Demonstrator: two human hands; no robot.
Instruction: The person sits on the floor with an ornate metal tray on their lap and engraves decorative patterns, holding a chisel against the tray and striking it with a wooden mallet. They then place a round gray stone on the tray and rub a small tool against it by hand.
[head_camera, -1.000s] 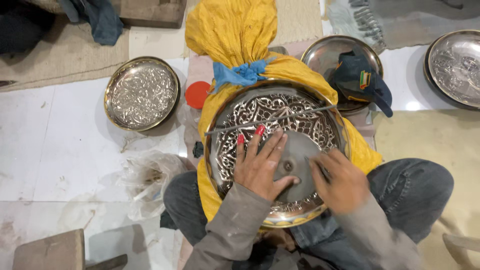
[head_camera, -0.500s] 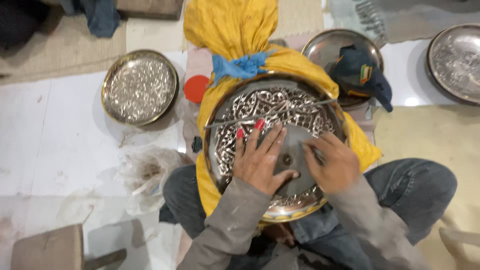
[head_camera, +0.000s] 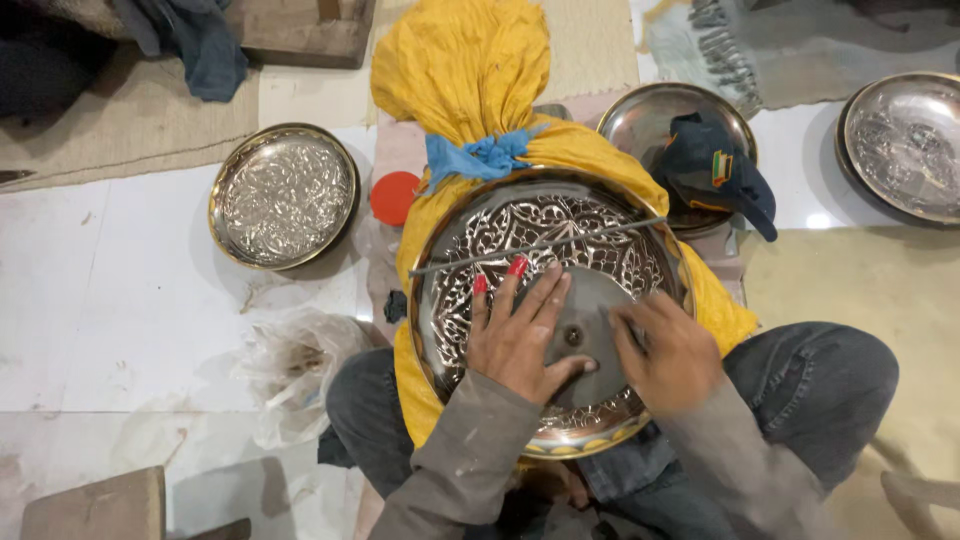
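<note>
The left hand (head_camera: 515, 340) lies flat, fingers spread, on the embossed tray (head_camera: 545, 235). The right hand (head_camera: 672, 350) rests curled on its plain centre; whether it grips anything is unclear. The tray leans on a yellow sack (head_camera: 460, 70).

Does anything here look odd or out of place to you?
Mainly the dark cap lying inside a metal tray, where headwear seems misplaced. A crumpled plastic bag also lies loose on the floor. Both hands rest on the engraved plate.

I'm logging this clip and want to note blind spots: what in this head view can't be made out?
- Middle of the engraved metal plate: covered by the left hand and right hand.
- Whatever the right hand's fingers press or hold: hidden beneath them.
- Plate at right: cut off by the frame edge.
- Plate behind the dark cap: partly covered by it.
- Contents of the clear plastic bag: too crumpled to tell.
</note>
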